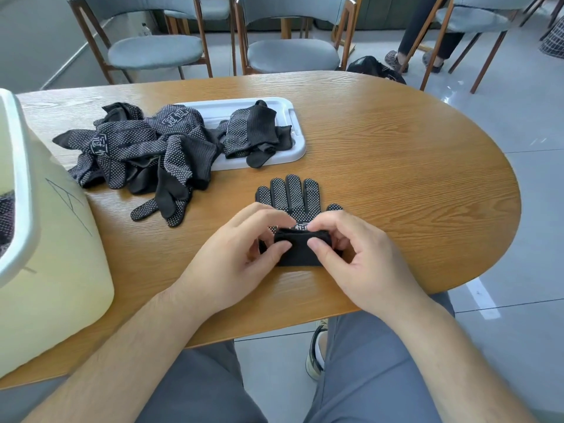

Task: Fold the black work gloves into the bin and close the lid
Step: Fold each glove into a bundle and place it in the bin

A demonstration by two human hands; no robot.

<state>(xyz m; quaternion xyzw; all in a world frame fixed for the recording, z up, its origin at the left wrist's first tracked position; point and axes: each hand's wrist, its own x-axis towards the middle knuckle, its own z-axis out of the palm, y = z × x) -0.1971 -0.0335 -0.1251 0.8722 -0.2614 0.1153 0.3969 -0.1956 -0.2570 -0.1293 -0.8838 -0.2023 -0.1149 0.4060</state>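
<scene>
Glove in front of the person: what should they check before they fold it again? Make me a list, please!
1. Left hand and right hand both pinch the cuff: ok.
2. Glove lies flat on the table, fingers straight: ok.
3. Cuff fold is even: cannot tell, the hands hide its ends.
4. Bin stands open at the left: ok.
5. Lid is free of gloves: not ok, loose gloves lie on it.
</scene>
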